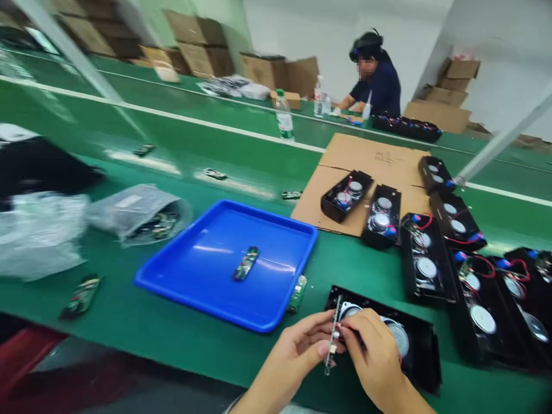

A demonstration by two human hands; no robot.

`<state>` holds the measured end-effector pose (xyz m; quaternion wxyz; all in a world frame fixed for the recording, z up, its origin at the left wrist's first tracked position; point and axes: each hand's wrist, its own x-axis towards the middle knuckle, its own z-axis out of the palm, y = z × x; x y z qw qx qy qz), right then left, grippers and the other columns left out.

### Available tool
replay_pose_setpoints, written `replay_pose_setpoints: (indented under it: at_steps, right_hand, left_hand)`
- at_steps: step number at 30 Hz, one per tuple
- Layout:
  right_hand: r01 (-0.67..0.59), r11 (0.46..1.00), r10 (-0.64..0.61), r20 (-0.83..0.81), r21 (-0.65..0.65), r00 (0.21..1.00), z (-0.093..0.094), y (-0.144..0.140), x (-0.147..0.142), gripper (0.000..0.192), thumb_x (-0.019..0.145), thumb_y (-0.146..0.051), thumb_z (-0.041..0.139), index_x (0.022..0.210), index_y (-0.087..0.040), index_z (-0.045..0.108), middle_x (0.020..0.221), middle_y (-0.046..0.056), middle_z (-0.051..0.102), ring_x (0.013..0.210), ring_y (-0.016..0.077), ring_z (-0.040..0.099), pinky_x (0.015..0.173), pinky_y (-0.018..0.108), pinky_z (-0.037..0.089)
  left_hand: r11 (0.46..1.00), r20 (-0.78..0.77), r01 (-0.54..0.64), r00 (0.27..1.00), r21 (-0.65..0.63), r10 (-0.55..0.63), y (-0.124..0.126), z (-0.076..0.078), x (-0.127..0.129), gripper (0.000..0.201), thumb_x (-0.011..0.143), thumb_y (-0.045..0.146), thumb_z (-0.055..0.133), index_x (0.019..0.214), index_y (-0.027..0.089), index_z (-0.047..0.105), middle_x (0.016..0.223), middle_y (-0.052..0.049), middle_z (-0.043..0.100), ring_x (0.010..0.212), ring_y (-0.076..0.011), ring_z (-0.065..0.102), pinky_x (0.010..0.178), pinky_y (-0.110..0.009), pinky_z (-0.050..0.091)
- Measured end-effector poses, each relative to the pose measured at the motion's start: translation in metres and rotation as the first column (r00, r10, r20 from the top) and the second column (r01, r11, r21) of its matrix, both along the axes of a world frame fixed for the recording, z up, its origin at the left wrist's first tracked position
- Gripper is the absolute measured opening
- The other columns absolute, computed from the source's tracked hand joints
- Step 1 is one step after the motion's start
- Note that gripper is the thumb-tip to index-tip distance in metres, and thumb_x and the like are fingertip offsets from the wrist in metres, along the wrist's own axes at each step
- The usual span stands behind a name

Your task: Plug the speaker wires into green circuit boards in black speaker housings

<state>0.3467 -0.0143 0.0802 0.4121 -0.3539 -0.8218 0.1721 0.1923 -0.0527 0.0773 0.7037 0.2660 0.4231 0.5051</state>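
Pointing away lengthwise, thin pale-edged circuit board (333,342): left hand (297,349) grips, right hand (374,348) pinches, nearer black oblong speaker box (420,359).

White wall (306,31) beyond green workbench (340,261); seemingly pale-green wall (232,20) leftward.

7 unbagged PCBs (246,263), min. 9 spkr boxes (382,216), 1 blue tray (215,286), 1 green-cap btl (284,118).

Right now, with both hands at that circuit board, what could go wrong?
The circuit board is on edge in the left hand; a slip could drop it against the nearby speaker. The right hand works close to its small white parts, so too much force might strain them. Another board lies by the blue tray's right edge; shifting the tray could catch it.
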Motion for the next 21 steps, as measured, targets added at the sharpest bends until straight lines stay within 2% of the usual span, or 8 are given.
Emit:
replay_pose_setpoints:
  at_steps: [6,9,11,13,15,17,19,21]
  right_hand:
    - [-0.026,0.999,0.026,0.007,0.028,1.000,0.013,-0.006,-0.006,0.022,0.097,-0.020,0.040,0.081,-0.018,0.056,0.067,0.001,0.060,0.059,0.0126,0.052,0.055,0.025,0.043]
    - [-0.012,1.000,0.012,-0.007,0.000,1.000,0.008,-0.007,-0.005,0.019,0.096,-0.021,0.044,0.082,-0.018,0.056,0.068,0.001,0.060,0.060,0.0128,0.054,0.056,0.024,0.045]
    - [-0.010,1.000,0.010,-0.016,-0.019,1.000,0.003,-0.006,-0.003,0.017,0.095,-0.022,0.046,0.082,-0.019,0.057,0.069,0.001,0.061,0.061,0.0127,0.057,0.057,0.023,0.046]
    - [-0.031,0.999,0.031,-0.013,-0.019,0.999,-0.002,-0.004,-0.002,0.016,0.094,-0.024,0.048,0.082,-0.020,0.058,0.070,0.001,0.062,0.060,0.0129,0.059,0.057,0.022,0.048]
    - [-0.061,0.998,0.062,0.008,-0.012,0.998,-0.007,-0.002,0.001,0.016,0.093,-0.025,0.048,0.083,-0.020,0.059,0.071,0.002,0.064,0.061,0.0136,0.062,0.058,0.022,0.049]
    - [-0.085,0.996,0.086,0.038,-0.010,0.996,-0.013,0.000,0.004,0.016,0.093,-0.027,0.048,0.084,-0.021,0.060,0.073,0.002,0.065,0.061,0.0141,0.063,0.057,0.021,0.050]
    - [-0.096,0.995,0.096,0.066,0.005,0.993,-0.018,0.001,0.006,0.017,0.093,-0.028,0.048,0.084,-0.021,0.060,0.073,0.003,0.066,0.061,0.0147,0.064,0.055,0.021,0.050]
    - [-0.093,0.995,0.090,0.084,0.035,0.992,-0.021,0.003,0.008,0.018,0.093,-0.030,0.049,0.083,-0.021,0.061,0.072,0.003,0.066,0.060,0.0151,0.065,0.054,0.021,0.050]
  left_hand:
    - [0.997,-0.172,0.065,0.983,0.040,-0.058,-0.004,0.016,-0.008,0.049,0.065,0.051,0.075,0.104,0.022,0.071,0.090,-0.008,0.074,0.067,-0.0166,0.064,0.064,-0.027,0.055]
    - [0.991,-0.406,-0.031,0.910,0.127,0.081,-0.008,0.011,-0.026,0.046,0.074,0.055,0.063,0.100,0.018,0.073,0.088,-0.010,0.074,0.078,-0.0230,0.068,0.069,-0.031,0.056]
    - [0.943,-0.636,-0.256,0.697,0.210,0.331,-0.008,0.003,-0.052,0.044,0.078,0.054,0.056,0.094,0.017,0.072,0.083,-0.010,0.073,0.073,-0.0237,0.068,0.065,-0.034,0.057]
    - [0.804,-0.789,-0.497,0.324,0.328,0.522,-0.007,-0.008,-0.092,0.038,0.081,0.046,0.054,0.097,0.016,0.070,0.090,-0.011,0.071,0.078,-0.0251,0.068,0.071,-0.037,0.057]
    - [0.636,-0.825,-0.646,0.015,0.423,0.565,-0.005,-0.017,-0.140,0.036,0.085,0.034,0.050,0.112,0.013,0.061,0.119,-0.015,0.060,0.108,-0.0286,0.058,0.094,-0.044,0.046]
    - [0.471,-0.833,-0.738,-0.225,0.484,0.505,-0.005,-0.025,-0.191,0.043,0.088,0.020,0.045,0.128,0.005,0.046,0.139,-0.023,0.040,0.130,-0.0310,0.036,0.107,-0.048,0.031]
    - [0.403,-0.854,-0.778,-0.315,0.482,0.414,-0.005,-0.031,-0.234,0.049,0.085,0.016,0.054,0.132,0.008,0.041,0.144,-0.021,0.033,0.135,-0.0334,0.026,0.109,-0.056,0.022]
    - [0.407,-0.885,-0.800,-0.310,0.440,0.348,-0.006,-0.035,-0.265,0.045,0.084,0.021,0.061,0.127,0.014,0.048,0.139,-0.014,0.042,0.129,-0.0326,0.037,0.104,-0.058,0.030]
